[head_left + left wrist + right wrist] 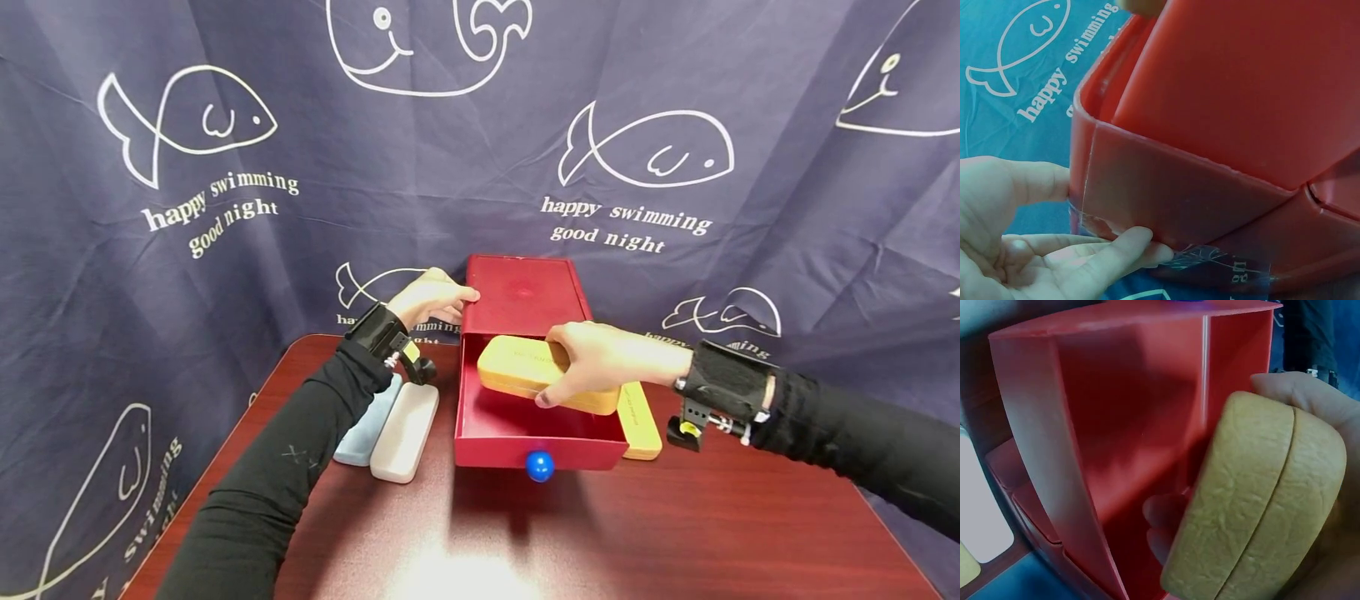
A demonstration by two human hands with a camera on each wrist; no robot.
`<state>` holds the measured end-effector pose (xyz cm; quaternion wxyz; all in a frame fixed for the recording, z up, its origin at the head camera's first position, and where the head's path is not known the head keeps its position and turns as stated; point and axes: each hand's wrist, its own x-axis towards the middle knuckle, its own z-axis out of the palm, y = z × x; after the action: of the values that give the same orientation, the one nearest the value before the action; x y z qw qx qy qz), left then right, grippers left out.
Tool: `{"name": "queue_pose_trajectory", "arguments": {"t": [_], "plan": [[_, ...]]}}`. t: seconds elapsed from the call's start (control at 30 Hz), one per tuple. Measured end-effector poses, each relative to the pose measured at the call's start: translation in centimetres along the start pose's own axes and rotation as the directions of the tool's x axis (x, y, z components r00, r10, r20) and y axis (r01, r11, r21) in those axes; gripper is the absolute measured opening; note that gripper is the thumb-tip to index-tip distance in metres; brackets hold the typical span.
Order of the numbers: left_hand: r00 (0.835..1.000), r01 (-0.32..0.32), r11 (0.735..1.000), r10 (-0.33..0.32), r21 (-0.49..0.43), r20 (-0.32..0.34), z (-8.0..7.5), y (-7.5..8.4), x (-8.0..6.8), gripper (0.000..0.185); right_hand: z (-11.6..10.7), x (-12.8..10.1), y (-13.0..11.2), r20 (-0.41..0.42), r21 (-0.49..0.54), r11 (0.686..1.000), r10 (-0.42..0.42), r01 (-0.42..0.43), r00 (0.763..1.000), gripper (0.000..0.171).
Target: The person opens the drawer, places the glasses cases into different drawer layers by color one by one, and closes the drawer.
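My right hand grips a yellow glasses case from above, fingers on one side and thumb on the other. The case is tilted over the pulled-out drawer of a red drawer box. In the right wrist view the closed yellow case shows its seam, with the red drawer's interior beside it. My left hand holds the box's far left edge, thumb on the top and fingers against the side. The left wrist view shows the left hand at the box's corner.
A blue knob sticks out of the drawer's front. To the left lie a white glasses case and a light blue one, side by side. Another yellow case lies right of the drawer. A fish-print curtain hangs behind the table.
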<state>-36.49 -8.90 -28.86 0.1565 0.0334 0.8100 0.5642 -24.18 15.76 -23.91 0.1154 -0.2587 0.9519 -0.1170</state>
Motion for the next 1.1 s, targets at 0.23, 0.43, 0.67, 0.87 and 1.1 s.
{"name": "queue_pose_trajectory", "arguments": {"t": [0.23,0.43,0.67,0.87,1.1], "plan": [[1.000,0.004,1.000,-0.004,0.005,0.000,0.0,0.0,0.0,0.035,0.4,0.9,-0.4,0.101,-0.004,0.998,0.060,-0.060,0.993,0.042],[1.000,0.007,1.000,-0.007,0.006,0.008,-0.1,0.1,0.0,0.036,1.2,1.3,-0.4,0.154,-0.038,0.996,0.081,-0.076,0.985,0.043],[1.000,0.006,1.000,-0.006,0.010,0.012,-0.2,0.0,0.0,0.035,1.7,1.9,-0.5,0.156,-0.143,0.990,0.041,-0.018,0.987,0.042],[1.000,-0.005,1.000,0.004,0.018,0.024,-0.3,0.0,-0.1,0.033,1.5,2.4,-0.9,0.169,-0.200,0.980,0.052,-0.017,0.984,0.042],[1.000,-0.004,1.000,0.004,0.010,0.015,-0.2,0.1,-0.1,0.033,1.6,3.0,-1.1,0.184,-0.283,0.959,0.045,0.009,0.982,0.040]]}}
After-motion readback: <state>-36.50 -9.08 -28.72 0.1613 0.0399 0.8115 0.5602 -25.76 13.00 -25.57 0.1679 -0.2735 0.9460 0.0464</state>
